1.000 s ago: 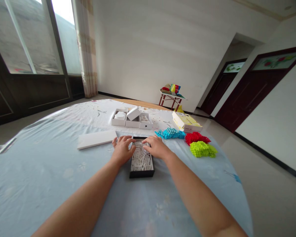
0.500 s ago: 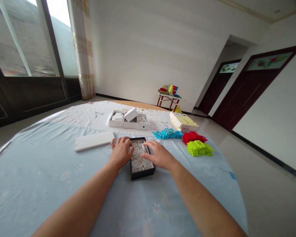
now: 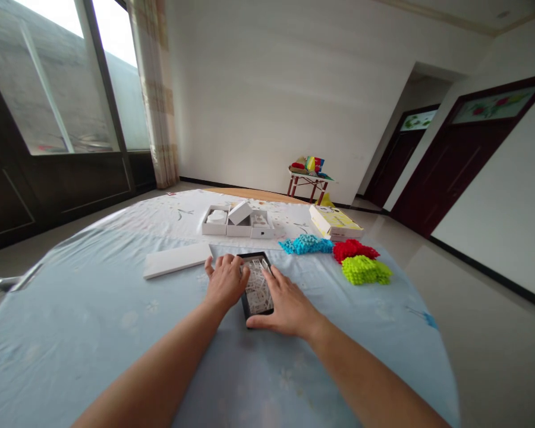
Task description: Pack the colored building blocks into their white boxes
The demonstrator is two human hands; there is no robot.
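A black open box (image 3: 245, 307) full of small white plastic-looking pieces (image 3: 258, 288) lies on the blue tablecloth before me. Over its left rim is my left hand (image 3: 226, 282), fingers bent and apart, its thumb near the pieces; nothing shows in it. My right hand (image 3: 289, 304) spans the right side of the box, with the thumb along the near edge and the fingers by the far right rim. It covers the right wall and the near right corner. A few thin white pieces poke up beside its fingertips.
A flat white lid-like panel (image 3: 178, 260) lies left of the box. Farther back stand small white boxes (image 3: 238, 229) and a yellow-white carton (image 3: 336, 223). Blue (image 3: 306, 244), red (image 3: 354, 251) and lime green (image 3: 366, 270) heaps of small pieces lie to the right.
My right hand has come down from above the pieces onto the box's right side and near edge. My left hand stays at the left rim. The whole view has shifted slightly.
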